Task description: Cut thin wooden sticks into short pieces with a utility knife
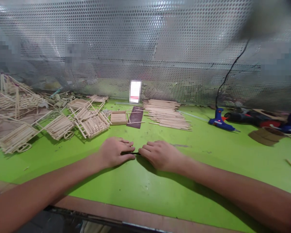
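Note:
A thin black strip (135, 153) spans the short gap between my hands, low over the green table. My left hand (115, 152) is closed on its left end, thumb below and fingers above. The strip's right end runs under the curled fingers of my right hand (161, 155), which hide it. Just beyond the hands lie a row of thin wooden sticks (168, 113), a dark rectangular sheet (135, 117) and a small stick frame (118, 117). Several small stick-built carts (93, 125) stand to the left.
A blue glue gun (221, 121) with a black cord lies at the right, near a brown roll (266, 136). Stick structures (16, 97) are piled at the far left. A perforated metal screen (116, 42) rises behind the green table (135, 184).

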A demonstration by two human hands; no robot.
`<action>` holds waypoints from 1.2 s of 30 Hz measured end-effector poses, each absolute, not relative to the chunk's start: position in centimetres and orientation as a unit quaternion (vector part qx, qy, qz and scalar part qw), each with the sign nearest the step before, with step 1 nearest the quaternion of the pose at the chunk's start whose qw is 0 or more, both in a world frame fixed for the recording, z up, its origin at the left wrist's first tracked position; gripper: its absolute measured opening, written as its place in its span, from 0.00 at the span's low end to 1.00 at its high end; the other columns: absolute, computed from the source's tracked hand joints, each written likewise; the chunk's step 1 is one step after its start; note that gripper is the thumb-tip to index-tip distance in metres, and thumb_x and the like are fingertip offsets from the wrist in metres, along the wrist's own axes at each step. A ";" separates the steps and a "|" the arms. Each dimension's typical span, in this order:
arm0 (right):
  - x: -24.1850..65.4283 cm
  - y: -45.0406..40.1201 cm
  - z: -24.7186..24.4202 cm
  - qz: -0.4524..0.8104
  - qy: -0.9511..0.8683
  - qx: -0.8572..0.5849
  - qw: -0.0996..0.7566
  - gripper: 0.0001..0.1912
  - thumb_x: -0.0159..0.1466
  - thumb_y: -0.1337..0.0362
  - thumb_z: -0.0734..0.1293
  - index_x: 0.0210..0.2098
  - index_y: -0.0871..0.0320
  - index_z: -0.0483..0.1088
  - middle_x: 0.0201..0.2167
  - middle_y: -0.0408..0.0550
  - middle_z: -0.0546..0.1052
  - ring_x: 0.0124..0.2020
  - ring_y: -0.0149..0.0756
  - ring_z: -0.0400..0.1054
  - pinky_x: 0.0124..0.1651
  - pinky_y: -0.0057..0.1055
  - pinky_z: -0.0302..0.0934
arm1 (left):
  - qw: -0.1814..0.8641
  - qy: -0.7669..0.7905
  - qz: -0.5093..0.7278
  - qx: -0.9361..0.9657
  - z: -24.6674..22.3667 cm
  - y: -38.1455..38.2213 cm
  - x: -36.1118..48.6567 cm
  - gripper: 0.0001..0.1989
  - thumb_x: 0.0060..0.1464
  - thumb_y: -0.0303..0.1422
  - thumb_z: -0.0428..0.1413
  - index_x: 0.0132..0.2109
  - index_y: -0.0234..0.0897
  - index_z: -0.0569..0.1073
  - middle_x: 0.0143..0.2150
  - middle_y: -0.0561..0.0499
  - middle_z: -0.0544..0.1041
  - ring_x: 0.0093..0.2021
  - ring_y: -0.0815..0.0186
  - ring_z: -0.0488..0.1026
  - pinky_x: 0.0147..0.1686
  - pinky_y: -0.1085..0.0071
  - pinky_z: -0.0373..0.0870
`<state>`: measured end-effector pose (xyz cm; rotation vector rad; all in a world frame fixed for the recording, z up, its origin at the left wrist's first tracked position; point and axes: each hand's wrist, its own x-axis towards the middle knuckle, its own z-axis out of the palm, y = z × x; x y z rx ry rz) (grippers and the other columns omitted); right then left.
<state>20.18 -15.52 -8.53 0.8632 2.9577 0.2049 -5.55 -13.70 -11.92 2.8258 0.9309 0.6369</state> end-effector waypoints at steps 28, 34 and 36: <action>19.8 -15.3 -8.1 0.050 0.960 0.271 0.055 0.07 0.69 0.72 0.65 0.46 0.58 0.72 0.37 0.48 0.79 0.37 0.40 0.72 0.34 0.34 0.59 | -0.061 0.172 0.131 0.974 -10.6 -13.1 -6.3 0.09 0.65 0.23 0.57 0.34 0.37 0.73 0.31 0.51 0.76 0.33 0.63 0.68 0.33 0.65 0.59; 17.1 -15.2 -8.2 0.042 0.962 0.265 0.052 0.10 0.73 0.71 0.61 0.50 0.60 0.72 0.41 0.52 0.80 0.41 0.42 0.74 0.39 0.35 0.63 | -0.013 0.197 0.116 0.973 -9.6 -13.4 -8.7 0.09 0.63 0.21 0.58 0.35 0.37 0.72 0.31 0.53 0.76 0.32 0.64 0.67 0.34 0.65 0.58; 16.8 -15.2 -8.1 0.041 0.959 0.275 0.052 0.09 0.73 0.71 0.61 0.50 0.59 0.72 0.40 0.52 0.80 0.41 0.42 0.74 0.39 0.35 0.63 | -0.010 0.194 0.115 0.974 -9.3 -13.4 -9.0 0.08 0.64 0.23 0.58 0.36 0.37 0.73 0.32 0.53 0.77 0.32 0.64 0.67 0.35 0.65 0.59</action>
